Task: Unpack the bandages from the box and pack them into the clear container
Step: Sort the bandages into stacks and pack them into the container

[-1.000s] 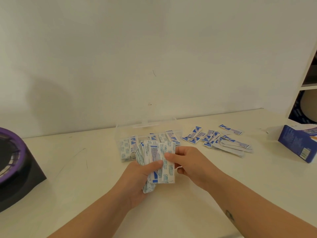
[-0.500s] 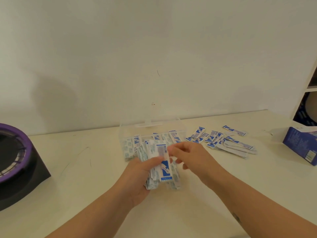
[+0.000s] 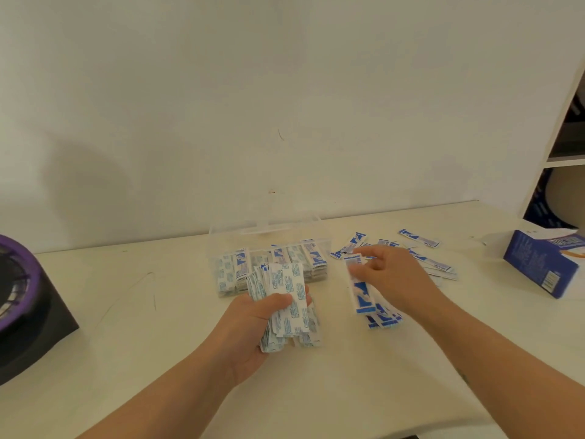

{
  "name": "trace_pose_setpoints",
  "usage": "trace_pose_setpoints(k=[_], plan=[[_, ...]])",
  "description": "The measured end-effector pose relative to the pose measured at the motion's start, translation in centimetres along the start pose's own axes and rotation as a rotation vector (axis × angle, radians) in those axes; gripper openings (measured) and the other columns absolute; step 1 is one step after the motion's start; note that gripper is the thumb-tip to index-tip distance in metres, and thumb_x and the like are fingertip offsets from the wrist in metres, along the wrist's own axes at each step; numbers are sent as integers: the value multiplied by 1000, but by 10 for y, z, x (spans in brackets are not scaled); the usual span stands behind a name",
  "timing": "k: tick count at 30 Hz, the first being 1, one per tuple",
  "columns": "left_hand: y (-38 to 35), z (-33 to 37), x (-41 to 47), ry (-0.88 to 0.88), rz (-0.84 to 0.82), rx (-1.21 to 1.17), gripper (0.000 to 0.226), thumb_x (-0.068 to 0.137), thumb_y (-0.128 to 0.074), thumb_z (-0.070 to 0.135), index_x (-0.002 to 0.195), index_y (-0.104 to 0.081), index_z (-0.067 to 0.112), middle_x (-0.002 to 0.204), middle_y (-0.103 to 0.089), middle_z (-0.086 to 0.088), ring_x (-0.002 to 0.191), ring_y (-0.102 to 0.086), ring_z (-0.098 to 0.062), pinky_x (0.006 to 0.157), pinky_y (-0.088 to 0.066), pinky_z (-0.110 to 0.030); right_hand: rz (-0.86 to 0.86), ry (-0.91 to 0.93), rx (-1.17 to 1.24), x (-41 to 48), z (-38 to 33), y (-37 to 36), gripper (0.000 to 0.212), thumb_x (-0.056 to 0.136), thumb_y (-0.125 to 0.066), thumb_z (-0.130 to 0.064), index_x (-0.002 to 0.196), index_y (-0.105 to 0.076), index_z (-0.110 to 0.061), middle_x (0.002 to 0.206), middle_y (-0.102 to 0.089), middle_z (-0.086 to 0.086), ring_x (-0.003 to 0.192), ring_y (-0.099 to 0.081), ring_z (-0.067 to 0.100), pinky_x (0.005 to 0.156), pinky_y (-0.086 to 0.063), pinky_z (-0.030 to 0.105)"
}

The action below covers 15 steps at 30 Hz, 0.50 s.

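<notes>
Left hand (image 3: 253, 327) grips a bandage stack (image 3: 286, 299) at near centre, thumb across its front. Right hand (image 3: 392, 280), held apart to the right, pinches a single bandage (image 3: 359, 289) over a small pile (image 3: 383, 321); blur leaves contact with the pile uncertain. The clear container (image 3: 266, 245), partly filled, stands just beyond the stack. Loose bandages (image 3: 424, 248) lie to its right, and the box (image 3: 541, 264) at far right.

Wrapped bandages (image 3: 311, 258) stand packed inside the open clear container (image 3: 228, 239).
</notes>
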<state>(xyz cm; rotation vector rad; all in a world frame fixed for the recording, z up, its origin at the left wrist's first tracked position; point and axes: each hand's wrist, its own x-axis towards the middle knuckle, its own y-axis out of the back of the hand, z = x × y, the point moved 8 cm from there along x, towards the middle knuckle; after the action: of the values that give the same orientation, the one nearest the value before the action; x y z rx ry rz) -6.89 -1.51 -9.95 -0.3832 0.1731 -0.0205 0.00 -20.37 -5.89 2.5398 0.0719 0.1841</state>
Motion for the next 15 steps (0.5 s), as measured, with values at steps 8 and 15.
trace_pose_setpoints(k=[8,15], plan=[[-12,-10,-1,37,-93,65,28,85,-59,5,113,-63,9,102,-72,-15,93,-70,-29,73,-57,-36,-232,23,122,-18,-18,-32,26,83,-63,-45,101,-66,-26,82,-68,-18,65,-58,-5,61,-44,13],[-10,0,-2,-22,-96,66,35,82,-60,2,116,-61,9,104,-71,-17,95,-69,-32,75,-59,-41,-352,-28,376,-20,-20,-75,22,82,-69,-27,100,-70,-14,90,-71,7,64,-54,10,58,-43,21]])
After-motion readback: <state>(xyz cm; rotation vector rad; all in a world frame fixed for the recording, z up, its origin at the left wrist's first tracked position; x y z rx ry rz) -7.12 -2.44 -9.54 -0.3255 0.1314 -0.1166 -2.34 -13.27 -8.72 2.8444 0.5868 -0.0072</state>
